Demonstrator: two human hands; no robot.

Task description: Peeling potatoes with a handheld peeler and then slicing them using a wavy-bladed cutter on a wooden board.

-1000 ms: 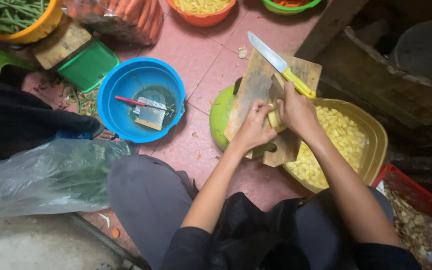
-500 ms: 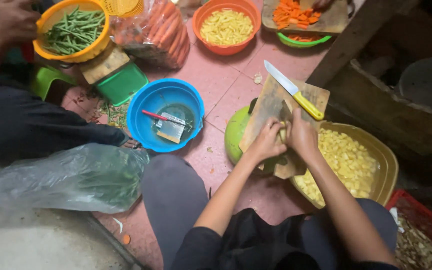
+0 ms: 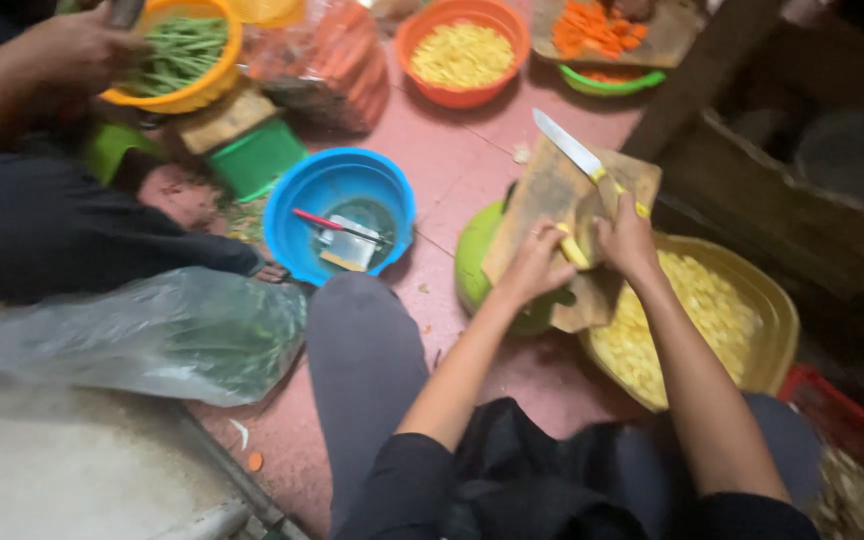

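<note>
Both my hands rest on a wooden cutting board (image 3: 552,195) that lies across a green bowl (image 3: 474,262). My left hand (image 3: 537,268) and my right hand (image 3: 627,240) together hold a pale yellow piece of vegetable (image 3: 574,250) between them. A knife (image 3: 584,158) with a yellow handle lies on the board just beyond my right hand, blade pointing away. To the right, a large yellow basin (image 3: 772,320) is full of small yellow cut pieces.
A blue bowl (image 3: 302,205) holds a red-handled peeler in water. Another person's hand (image 3: 77,50) is at a yellow bowl of green beans (image 3: 187,50). An orange bowl (image 3: 462,45), a bag of carrots (image 3: 337,65), a plastic bag of greens (image 3: 172,335) and a wooden crate (image 3: 782,190) surround me.
The view has tilted up and shifted, showing more of the bowls at the top. My hands stay together on the board, and the knife still lies on it.
</note>
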